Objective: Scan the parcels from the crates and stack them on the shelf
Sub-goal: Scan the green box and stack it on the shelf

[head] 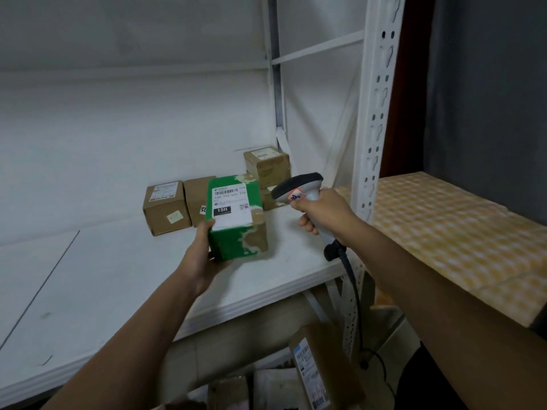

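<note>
The left hand (204, 255) gripped a green cardboard parcel with a white shipping label (236, 217) from below, its fingers mostly hidden behind the box, just above the white shelf board (118, 276). The right hand (322, 214) was wrapped round a grey handheld barcode scanner (299, 187) beside it. Brown cardboard boxes (167, 207) stood behind, one partly hidden. Parcels below the shelf (310, 377) were blurred and cut off.

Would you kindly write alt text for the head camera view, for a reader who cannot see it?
A person's left hand holds a green parcel, label up, over a white shelf, while the right hand aims a corded barcode scanner at it. Brown cardboard boxes sit at the shelf's back.
</note>
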The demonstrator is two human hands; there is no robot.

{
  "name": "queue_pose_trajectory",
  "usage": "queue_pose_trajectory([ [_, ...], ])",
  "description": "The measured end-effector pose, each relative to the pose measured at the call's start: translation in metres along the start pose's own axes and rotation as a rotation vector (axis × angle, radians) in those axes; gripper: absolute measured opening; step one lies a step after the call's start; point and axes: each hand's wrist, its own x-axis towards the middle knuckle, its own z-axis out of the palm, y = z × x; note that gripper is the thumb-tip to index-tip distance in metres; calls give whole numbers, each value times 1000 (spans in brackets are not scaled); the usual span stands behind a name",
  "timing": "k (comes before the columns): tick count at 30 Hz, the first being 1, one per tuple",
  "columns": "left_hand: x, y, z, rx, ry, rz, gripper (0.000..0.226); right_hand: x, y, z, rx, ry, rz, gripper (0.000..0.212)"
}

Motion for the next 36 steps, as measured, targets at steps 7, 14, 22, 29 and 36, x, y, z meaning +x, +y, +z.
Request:
queue_pose_trajectory([
  [7,62,67,-20,11,183,118,22,48,1,31,-35,-4,31,25],
  [14,147,106,-23,108,247,67,46,97,14,58,-117,-26,39,35],
  [22,196,77,-40,787,402,506,70,119,31,79,-188,-76,77,34],
  [29,223,71,-59,960,381,652,56,121,36,88,-204,-103,64,33],
  [36,243,79,-63,1027,429,588,58,120,32,87,-244,-160,77,37],
])
